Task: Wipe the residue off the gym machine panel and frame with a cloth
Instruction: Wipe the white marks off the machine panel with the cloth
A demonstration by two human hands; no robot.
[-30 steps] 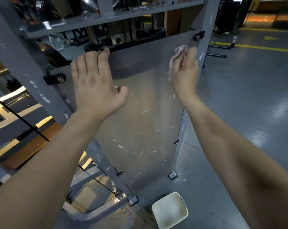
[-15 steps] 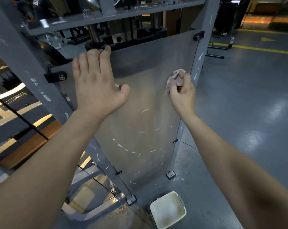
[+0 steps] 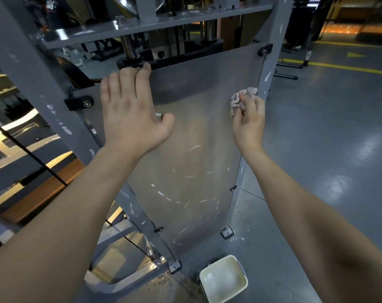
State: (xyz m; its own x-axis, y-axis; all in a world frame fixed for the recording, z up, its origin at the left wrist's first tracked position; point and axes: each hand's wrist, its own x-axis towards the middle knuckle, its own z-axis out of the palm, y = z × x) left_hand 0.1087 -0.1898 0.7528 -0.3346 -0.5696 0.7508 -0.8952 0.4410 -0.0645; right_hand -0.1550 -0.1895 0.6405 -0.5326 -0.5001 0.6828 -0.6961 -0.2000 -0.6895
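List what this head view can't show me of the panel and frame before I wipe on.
Head view only:
- Under the left hand: the panel is covered, residue there unknown.
- Under the cloth and right hand: panel covered too.
- Rear of the panel: hidden by its own front.
- Top of the frame: cut off by the upper edge.
- The tub on the floor: contents whitish, too indistinct to name.

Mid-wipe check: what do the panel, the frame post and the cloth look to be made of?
The panel looks like matte grey sheet, plastic or metal, clamped at its corners; which, I cannot tell. The frame post is probably steel with glossy grey paint catching highlights. The cloth is soft pale fabric, crumpled into folds.
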